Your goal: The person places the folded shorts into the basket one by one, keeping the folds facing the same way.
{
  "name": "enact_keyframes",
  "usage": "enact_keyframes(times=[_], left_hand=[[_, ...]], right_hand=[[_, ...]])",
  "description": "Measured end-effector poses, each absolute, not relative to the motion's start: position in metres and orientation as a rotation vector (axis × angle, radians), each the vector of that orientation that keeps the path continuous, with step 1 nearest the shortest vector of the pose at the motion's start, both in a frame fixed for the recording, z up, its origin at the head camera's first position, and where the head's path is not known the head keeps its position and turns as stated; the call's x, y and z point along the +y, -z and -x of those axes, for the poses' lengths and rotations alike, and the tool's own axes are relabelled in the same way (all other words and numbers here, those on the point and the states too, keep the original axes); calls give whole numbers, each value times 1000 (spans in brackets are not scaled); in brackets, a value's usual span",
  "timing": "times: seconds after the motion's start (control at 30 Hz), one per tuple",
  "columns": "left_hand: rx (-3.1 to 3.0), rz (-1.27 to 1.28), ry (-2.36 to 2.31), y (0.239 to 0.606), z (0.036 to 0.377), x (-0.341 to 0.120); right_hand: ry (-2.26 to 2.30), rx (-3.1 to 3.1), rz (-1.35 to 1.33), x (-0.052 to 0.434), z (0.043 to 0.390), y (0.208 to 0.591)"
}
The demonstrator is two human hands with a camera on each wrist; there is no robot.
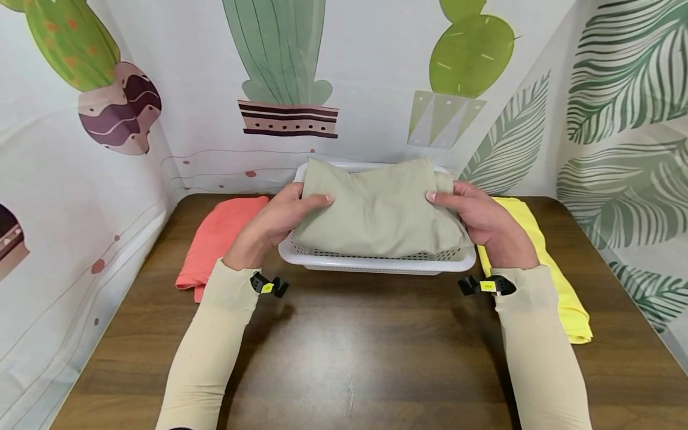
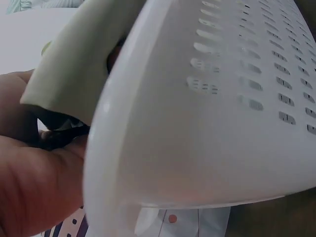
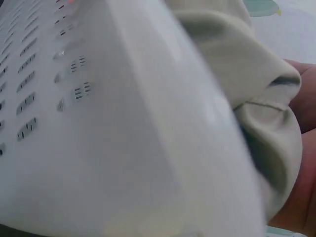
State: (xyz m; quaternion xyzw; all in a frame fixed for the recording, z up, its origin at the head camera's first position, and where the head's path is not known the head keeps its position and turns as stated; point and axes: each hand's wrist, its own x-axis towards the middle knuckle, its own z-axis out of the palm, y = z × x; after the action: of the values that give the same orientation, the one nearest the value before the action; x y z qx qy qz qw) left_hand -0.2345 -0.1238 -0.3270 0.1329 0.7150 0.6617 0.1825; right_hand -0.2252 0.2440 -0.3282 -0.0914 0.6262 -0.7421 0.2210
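Observation:
A folded grey-green cloth (image 1: 376, 209) lies across the top of a white plastic basket (image 1: 376, 263) with slotted walls, covering most of its opening. My left hand (image 1: 276, 218) grips the cloth's left edge, thumb on top and the other fingers underneath. At the opposite edge my right hand (image 1: 481, 215) holds the cloth the same way. The left wrist view has the basket's rim (image 2: 111, 113) close up, the cloth (image 2: 79, 59) beside it. In the right wrist view, bunched cloth folds (image 3: 266, 113) hang by the rim. What lies beneath the cloth is hidden.
A folded red cloth (image 1: 220, 233) lies on the brown wooden table (image 1: 349, 352) left of the basket, partly behind my left forearm. To the right, a folded yellow cloth (image 1: 564, 292) is partly covered by my right arm. A printed curtain (image 1: 376, 65) hangs behind the table.

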Motion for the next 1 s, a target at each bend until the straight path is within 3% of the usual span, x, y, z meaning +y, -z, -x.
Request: enact_keyframes(times=[1.0], left_hand=[[2218, -311, -1703, 344, 241, -125]], right_hand=[[1973, 1833, 194, 235, 233, 343]])
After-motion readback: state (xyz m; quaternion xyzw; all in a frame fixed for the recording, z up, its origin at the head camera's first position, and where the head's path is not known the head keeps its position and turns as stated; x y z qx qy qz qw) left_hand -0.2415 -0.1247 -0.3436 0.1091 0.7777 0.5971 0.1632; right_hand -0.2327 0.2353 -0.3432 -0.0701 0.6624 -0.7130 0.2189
